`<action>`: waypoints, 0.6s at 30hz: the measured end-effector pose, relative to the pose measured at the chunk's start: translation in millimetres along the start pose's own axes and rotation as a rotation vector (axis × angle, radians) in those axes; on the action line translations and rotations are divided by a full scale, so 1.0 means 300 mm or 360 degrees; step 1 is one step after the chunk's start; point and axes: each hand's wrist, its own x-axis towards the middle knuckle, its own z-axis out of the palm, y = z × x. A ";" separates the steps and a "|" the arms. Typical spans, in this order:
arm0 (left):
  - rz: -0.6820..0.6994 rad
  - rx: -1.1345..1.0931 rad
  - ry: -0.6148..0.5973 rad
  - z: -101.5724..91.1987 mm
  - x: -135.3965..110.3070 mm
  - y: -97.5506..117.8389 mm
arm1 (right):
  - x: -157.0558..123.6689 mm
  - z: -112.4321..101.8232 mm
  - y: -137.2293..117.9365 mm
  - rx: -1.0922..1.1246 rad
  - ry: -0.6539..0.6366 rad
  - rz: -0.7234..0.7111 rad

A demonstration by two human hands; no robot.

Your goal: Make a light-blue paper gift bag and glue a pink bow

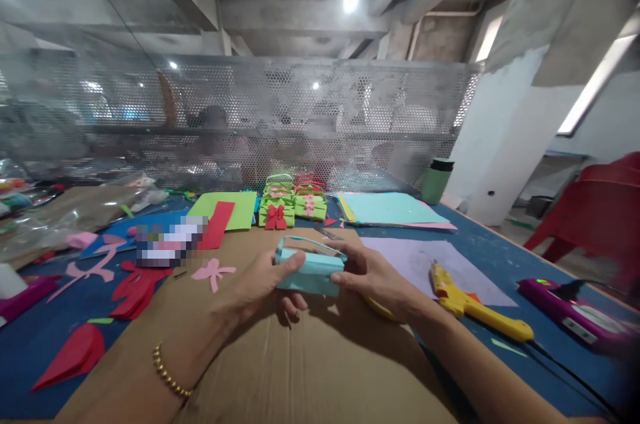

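Both my hands hold a small light-blue paper basket [311,271] with a thin handle, just above a brown cardboard sheet [280,371]. My left hand [260,291], with a gold bead bracelet on the wrist, grips its left end, thumb on top. My right hand [373,275] closes on its right end. A pink paper bow [214,271] lies on the cardboard to the left of my left hand.
Finished green baskets with bows [293,204] stand at the back. Coloured paper sheets [393,209], red cutouts [133,291] and a lilac sheet [425,264] lie on the blue table. A yellow glue gun [475,304] and purple device [575,311] lie right; a green cup [437,181] stands behind.
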 end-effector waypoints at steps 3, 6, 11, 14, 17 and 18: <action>0.0061 -0.0004 -0.0006 -0.008 -0.001 0.007 | 0.004 0.003 0.014 0.0018 0.0045 -0.0005; 0.0112 -0.0028 0.0079 -0.019 0.003 0.011 | 0.003 -0.010 0.021 -0.0008 0.0126 -0.0013; 0.0055 -0.0150 0.0169 -0.033 0.018 -0.002 | 0.004 -0.030 0.036 -0.0138 0.0229 -0.0017; 0.0058 -0.0208 0.0213 -0.034 0.027 -0.011 | 0.004 -0.031 0.046 -0.0177 0.0235 -0.0010; 0.0116 -0.0265 0.0256 -0.034 0.036 -0.011 | 0.003 -0.032 0.046 -0.0163 0.0260 -0.0023; 0.0141 -0.0284 0.0271 -0.034 0.038 -0.010 | 0.003 -0.033 0.044 -0.0157 0.0271 -0.0031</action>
